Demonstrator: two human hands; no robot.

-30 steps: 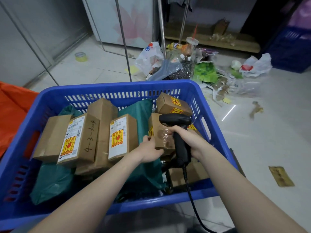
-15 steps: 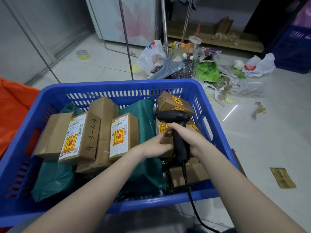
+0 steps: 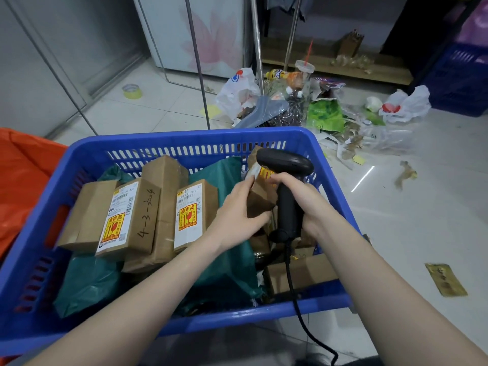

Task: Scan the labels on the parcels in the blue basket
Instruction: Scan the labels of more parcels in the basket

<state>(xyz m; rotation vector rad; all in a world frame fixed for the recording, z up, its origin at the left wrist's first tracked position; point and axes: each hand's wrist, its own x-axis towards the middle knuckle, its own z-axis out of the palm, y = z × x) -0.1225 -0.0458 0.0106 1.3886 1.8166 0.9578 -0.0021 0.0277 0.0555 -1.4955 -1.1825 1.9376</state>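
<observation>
Two hands at work, centre right of frame, over the blue basket [image 3: 184, 140]. Left hand [image 3: 239, 211] grips a small brown parcel [image 3: 260, 192], lifted at the basket's right side, thumb and fingers wrapped on its near face. Right hand [image 3: 303, 198] is clenched round the grip of a black corded scanner [image 3: 286, 178], head just above and touching or nearly touching the parcel top; cable [image 3: 298, 299] drops to lower frame.

Parcel stands roughly upright, long axis running up-frame with a slight lean left; yellow fragile sticker faces right toward the scanner. Barcode label not visible from here, so cannot tell if it faces the scan window. Scanner handle near vertical, head pointing left across the parcel.

Risks, as judgement: scanner looks too close and off-angle, read could fail or catch the sticker, not the barcode. One-handed hold on the parcel could slip and drop it back in the pile. Cable trails across the basket's near rim, could snag.

Other parcels lie at centre left of the basket: a labelled box marked 4-3-2004 [image 3: 126, 220], another labelled box [image 3: 192, 212], both labels up, long axes up-frame, plus green mailer bags [image 3: 87, 283]. Rubbish pile [image 3: 303, 107] on the floor, upper right.
</observation>
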